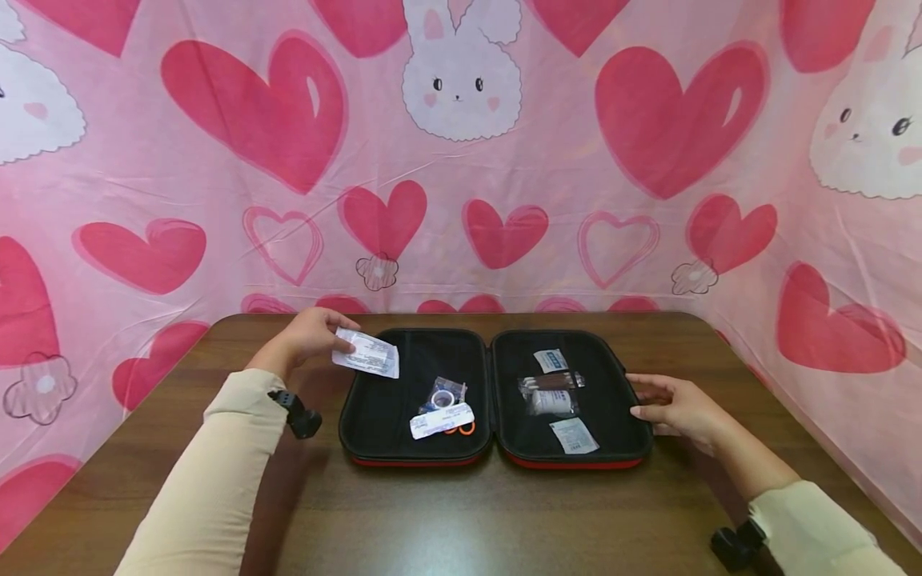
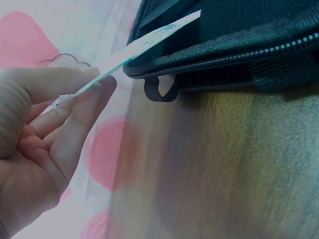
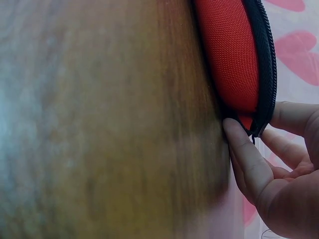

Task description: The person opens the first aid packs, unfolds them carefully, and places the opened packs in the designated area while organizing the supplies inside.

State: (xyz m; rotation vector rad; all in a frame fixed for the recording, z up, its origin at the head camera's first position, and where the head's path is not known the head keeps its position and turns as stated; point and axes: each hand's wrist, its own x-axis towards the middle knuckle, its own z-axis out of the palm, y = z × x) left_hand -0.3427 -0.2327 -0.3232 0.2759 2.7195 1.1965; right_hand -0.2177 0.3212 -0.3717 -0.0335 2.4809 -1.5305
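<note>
My left hand pinches a flat white printed packet between thumb and fingers, holding it over the left rim of an open black zip case. In the left wrist view the packet appears nearly edge-on. At the case's right rim, my right hand grips the edge with thumb and fingers; the right wrist view shows the red outer shell beside them. Inside the left half lie a tape roll, a long white packet and orange handles, partly hidden.
The right half holds a small packet, a clear pack of swab-like sticks, a wrapped white roll and another packet. The case lies on a wooden table in front of a pink heart-patterned cloth.
</note>
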